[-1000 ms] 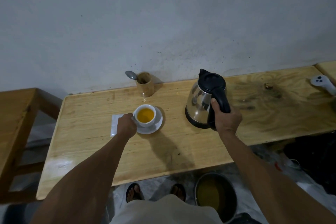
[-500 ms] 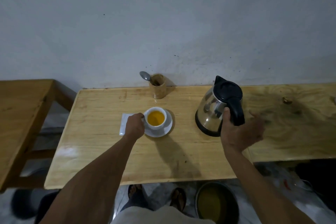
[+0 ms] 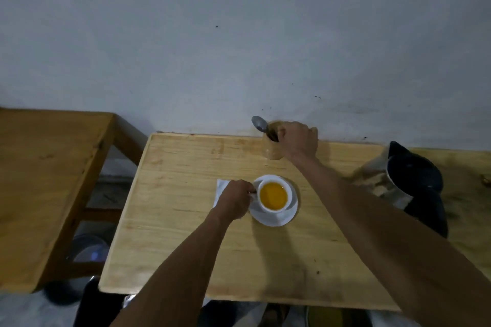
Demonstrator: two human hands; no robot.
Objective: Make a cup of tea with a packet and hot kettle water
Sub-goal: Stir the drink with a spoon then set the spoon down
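Observation:
A white cup [image 3: 273, 196] holding orange-yellow tea stands on a white saucer [image 3: 276, 218] in the middle of the wooden table [image 3: 186, 220]. My left hand [image 3: 235, 200] grips the cup's handle on its left side. My right hand [image 3: 299, 139] reaches to the back of the table and closes around the spoon's handle at the wooden holder [image 3: 271, 150]. The metal spoon [image 3: 259, 124] sticks out of the holder, bowl up and tilted left. The steel kettle [image 3: 409, 188] with its black lid stands at the right, partly behind my right forearm.
A white paper packet or napkin [image 3: 220, 188] lies under my left hand, left of the saucer. A second wooden table [image 3: 47, 167] stands to the left with a gap between. The wall rises right behind the holder. A pot of liquid [image 3: 329, 318] sits on the floor below.
My right hand let go of the kettle handle and moved left and back to the spoon in the holder. The left hand stayed on the cup. The view shifted left.

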